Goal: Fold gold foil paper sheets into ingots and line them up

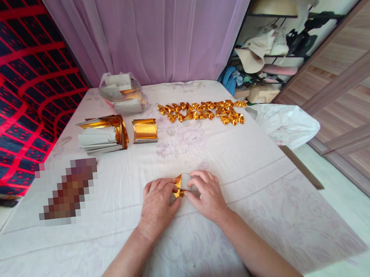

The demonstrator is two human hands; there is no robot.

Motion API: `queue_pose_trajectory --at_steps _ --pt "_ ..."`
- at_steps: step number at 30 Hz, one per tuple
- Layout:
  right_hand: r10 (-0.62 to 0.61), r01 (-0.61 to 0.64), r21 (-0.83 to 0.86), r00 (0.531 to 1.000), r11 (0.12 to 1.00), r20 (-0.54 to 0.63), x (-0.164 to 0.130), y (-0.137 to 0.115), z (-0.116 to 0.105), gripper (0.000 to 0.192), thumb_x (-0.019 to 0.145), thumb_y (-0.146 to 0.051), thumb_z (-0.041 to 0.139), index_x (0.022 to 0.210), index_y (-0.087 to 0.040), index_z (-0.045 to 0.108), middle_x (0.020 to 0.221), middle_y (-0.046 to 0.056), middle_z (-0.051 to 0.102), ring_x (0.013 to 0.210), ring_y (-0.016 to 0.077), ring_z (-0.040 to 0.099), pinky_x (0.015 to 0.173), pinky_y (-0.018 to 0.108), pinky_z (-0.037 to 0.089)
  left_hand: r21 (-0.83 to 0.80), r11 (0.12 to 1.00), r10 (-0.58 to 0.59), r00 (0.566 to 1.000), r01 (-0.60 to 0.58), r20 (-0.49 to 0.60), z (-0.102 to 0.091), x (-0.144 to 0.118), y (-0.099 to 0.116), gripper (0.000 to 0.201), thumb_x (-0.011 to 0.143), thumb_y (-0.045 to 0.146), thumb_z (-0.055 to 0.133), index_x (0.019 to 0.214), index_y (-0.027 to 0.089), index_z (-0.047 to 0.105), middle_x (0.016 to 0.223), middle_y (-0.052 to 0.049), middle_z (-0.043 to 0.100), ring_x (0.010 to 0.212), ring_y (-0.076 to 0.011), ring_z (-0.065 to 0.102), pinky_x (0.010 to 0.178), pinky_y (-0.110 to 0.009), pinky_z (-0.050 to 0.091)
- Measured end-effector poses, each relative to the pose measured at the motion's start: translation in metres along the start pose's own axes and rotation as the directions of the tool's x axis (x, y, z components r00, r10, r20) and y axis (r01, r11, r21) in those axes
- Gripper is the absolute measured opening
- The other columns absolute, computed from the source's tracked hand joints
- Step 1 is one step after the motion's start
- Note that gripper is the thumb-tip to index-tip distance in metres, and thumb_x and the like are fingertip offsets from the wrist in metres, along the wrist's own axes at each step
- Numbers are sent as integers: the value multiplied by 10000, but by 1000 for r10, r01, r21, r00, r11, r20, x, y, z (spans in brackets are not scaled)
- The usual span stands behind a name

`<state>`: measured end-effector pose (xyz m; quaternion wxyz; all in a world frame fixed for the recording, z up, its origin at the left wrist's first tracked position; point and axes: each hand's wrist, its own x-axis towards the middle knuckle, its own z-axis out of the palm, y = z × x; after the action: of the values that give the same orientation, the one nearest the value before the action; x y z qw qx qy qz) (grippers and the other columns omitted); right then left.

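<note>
A sheet of gold foil paper [178, 182], partly folded with its pale back showing, lies on the table between my two hands. My left hand [158, 203] grips its left side, fingers bent over the gold part. On the right edge, my right hand [207, 193] pinches the paper between thumb and fingers. My fingers hide parts of the folds. Farther back are several folded gold foil pieces [198, 110] in rows. To their left lie a small stack of gold foil sheets [145, 130] and a larger fanned stack [102, 136].
A clear plastic bag [122, 92] of more sheets stands at the table's back left. A blurred-out item [71, 190] lies on the left of the floral tablecloth [262, 218]. Beyond the right edge are a white plastic bag [285, 123] and a cluttered shelf [262, 55]. A purple curtain [160, 31] hangs behind.
</note>
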<state>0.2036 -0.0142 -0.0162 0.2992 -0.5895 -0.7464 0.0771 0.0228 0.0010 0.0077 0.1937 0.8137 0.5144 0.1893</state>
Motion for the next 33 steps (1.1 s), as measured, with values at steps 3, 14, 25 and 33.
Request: queue_pose_trajectory --at_steps 3,14,25,33 --pt "-14 14 -2 1000 1000 20 0 -2 1 164 746 -240 707 874 -224 606 1114 64 592 1037 239 526 906 392 372 3 1000 -4 1000 4 0 0 0 1 154 787 208 641 936 247 639 1144 -6 678 1075 -233 564 950 -433 360" --pt "-5 5 42 1000 999 -18 1 9 0 207 767 -136 545 956 -205 591 1134 85 593 1050 239 524 902 382 380 5 1000 15 999 -15 -34 0 -1 0 202 728 159 637 911 244 642 1133 4 679 1080 -229 564 968 -438 348" --pt "-5 6 68 1000 998 -20 7 20 0 433 755 -19 390 1090 -202 594 1046 67 658 985 227 553 869 374 416 38 995 90 994 -88 -55 -1 0 -1 214 747 149 581 938 239 616 1088 -15 695 1093 -239 572 1041 -489 287" --pt "-12 11 102 1000 995 6 5 24 1 454 723 2 409 1070 -206 615 971 52 671 937 220 572 815 365 414 99 982 167 984 -161 -63 8 1 -9 359 809 78 491 1108 261 571 1154 -18 693 1222 -267 509 1072 -552 237"
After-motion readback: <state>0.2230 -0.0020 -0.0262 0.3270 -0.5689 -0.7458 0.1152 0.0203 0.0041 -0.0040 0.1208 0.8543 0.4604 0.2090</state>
